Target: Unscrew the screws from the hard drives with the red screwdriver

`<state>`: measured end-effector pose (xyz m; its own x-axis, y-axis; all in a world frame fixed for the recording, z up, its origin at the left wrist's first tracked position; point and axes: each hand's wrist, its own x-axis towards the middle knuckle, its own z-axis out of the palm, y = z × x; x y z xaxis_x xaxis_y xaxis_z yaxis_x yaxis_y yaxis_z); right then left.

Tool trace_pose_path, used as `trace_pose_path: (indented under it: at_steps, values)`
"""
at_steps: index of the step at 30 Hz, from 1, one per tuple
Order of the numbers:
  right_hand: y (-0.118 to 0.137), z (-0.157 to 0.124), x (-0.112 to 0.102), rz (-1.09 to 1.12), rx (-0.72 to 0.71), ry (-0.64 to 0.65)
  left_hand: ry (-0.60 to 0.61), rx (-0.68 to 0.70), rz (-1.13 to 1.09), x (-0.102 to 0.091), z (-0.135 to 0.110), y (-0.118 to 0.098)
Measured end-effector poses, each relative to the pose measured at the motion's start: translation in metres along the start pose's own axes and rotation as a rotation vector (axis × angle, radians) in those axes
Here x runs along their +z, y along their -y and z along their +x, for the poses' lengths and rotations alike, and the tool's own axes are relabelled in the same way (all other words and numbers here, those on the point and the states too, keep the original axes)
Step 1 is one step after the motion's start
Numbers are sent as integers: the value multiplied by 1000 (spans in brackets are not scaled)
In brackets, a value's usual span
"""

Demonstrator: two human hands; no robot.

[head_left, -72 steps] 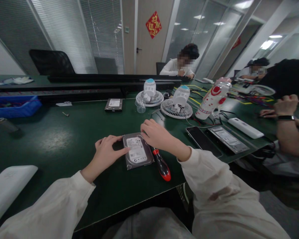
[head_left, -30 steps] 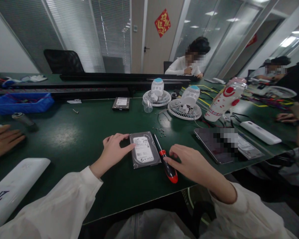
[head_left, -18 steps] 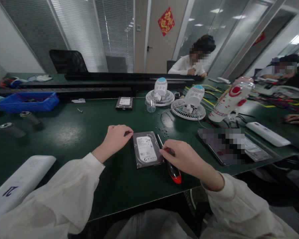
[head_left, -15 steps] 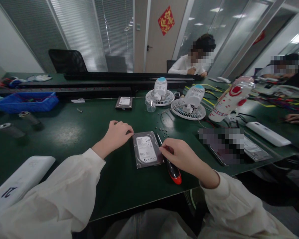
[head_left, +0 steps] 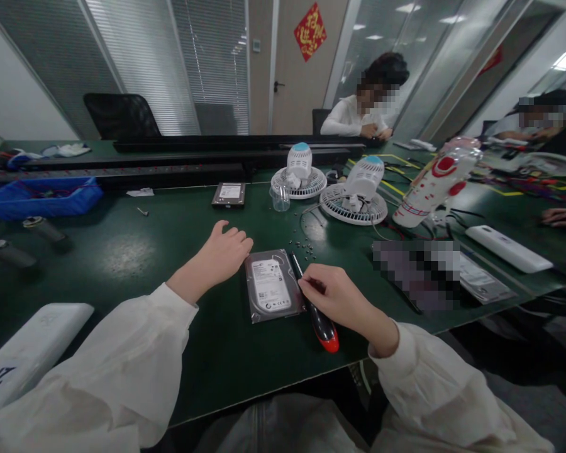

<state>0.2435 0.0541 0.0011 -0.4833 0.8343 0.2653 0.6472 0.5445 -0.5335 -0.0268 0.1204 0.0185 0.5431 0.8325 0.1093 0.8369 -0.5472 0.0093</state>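
Cylinders of metal [head_left: 8, 254], two of them, are at the far left of the green desk [head_left: 212, 390], near a blue tray [head_left: 42, 202] with wires in it. Closer to the person lies a long white case [head_left: 38, 352] with dark marks. Next comes the left hand [head_left: 219, 255], palm down at the far left corner of a hard drive [head_left: 271, 286]; its fingers bend downward, and with the tips hidden one cannot tell whether they are apart, together or touching the drive. A second drive [head_left: 229, 194] lies farther back. The nearer hard drive lies flat before the person, label up, between the two hands. Beyond it are a clear cup [head_left: 280, 198], a white fan [head_left: 299, 181] and scattered small metal pieces [head_left: 305, 246]. Along the drive's right edge lies a red-and-black screwdriver [head_left: 324, 328], shaft pointing away. The right hand [head_left: 332, 294] covers its middle, thumb and fingers curled close together there; whether they grip it cannot be told. Farther right are another fan [head_left: 356, 204], a red-and-white bottle [head_left: 436, 182], a third drive [head_left: 485, 280] beside a pixelated patch, and a white oblong box [head_left: 507, 248].
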Motion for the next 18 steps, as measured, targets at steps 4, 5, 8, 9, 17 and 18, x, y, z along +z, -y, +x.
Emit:
trace_pose_path:
  at_steps: [4, 5, 8, 9, 17, 18]
  values:
    - [0, -1, -2, 14, -12, 4, 29, -11, 35, 6, 2, -1]
    - [0, -2, -2, 16, -15, 4, 30, -21, 41, 6, 3, -1]
    - [1, -2, -2, 20, -22, 2, 26, -38, 75, 8, 4, -5]
    - [0, -2, -1, 21, -25, 2, 29, -38, 105, 7, 4, -7]
    - [-2, -3, 0, 24, -45, 2, 137, -63, 221, -9, 5, -15]
    - [-2, -3, 0, 25, -46, 2, 165, -70, 224, -11, 5, -15]
